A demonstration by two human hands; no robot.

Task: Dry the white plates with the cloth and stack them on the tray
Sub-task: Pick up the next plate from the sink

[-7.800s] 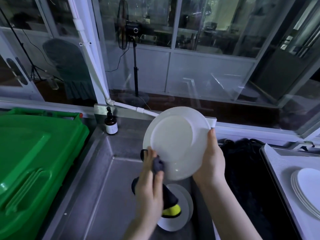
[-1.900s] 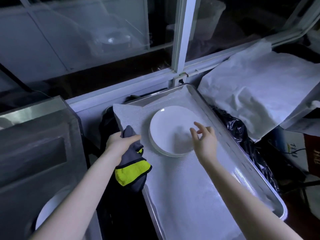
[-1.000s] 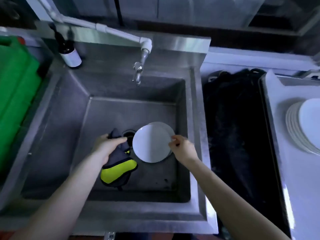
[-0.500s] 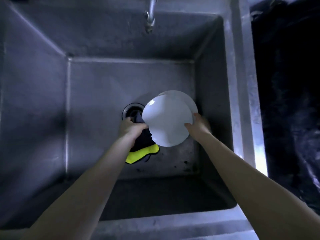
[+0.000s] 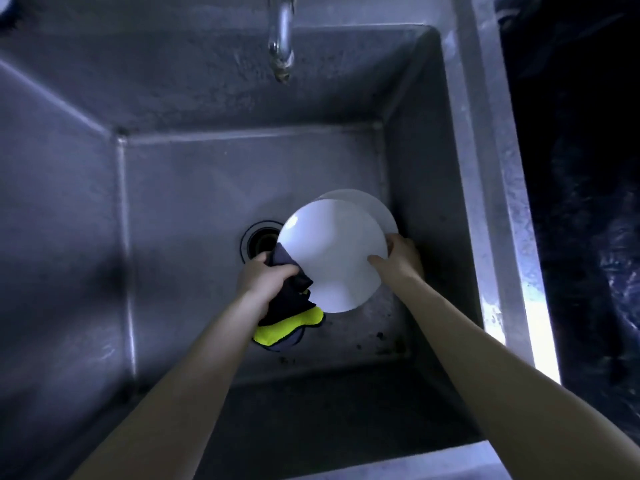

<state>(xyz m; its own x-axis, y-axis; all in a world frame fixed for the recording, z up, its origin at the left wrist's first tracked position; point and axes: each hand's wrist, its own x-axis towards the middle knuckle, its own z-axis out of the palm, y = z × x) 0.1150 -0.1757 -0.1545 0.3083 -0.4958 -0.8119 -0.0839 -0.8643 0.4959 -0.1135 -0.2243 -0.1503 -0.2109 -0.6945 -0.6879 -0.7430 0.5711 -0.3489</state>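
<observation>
Down in the sink (image 5: 173, 202), just right of the drain (image 5: 258, 239), the right hand (image 5: 401, 259) grips a white plate (image 5: 332, 254) by its rim, face tilted upward; it is round, with no long axis. A second plate (image 5: 377, 206) behind it is mostly hidden. The left hand (image 5: 259, 275) clutches the dark-and-yellow cloth (image 5: 291, 306), half covering the drain.

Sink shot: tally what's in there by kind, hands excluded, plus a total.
plates: 2, the held plate and the plate under it
cloth: 1
tap: 1
drain: 1
total: 5
</observation>
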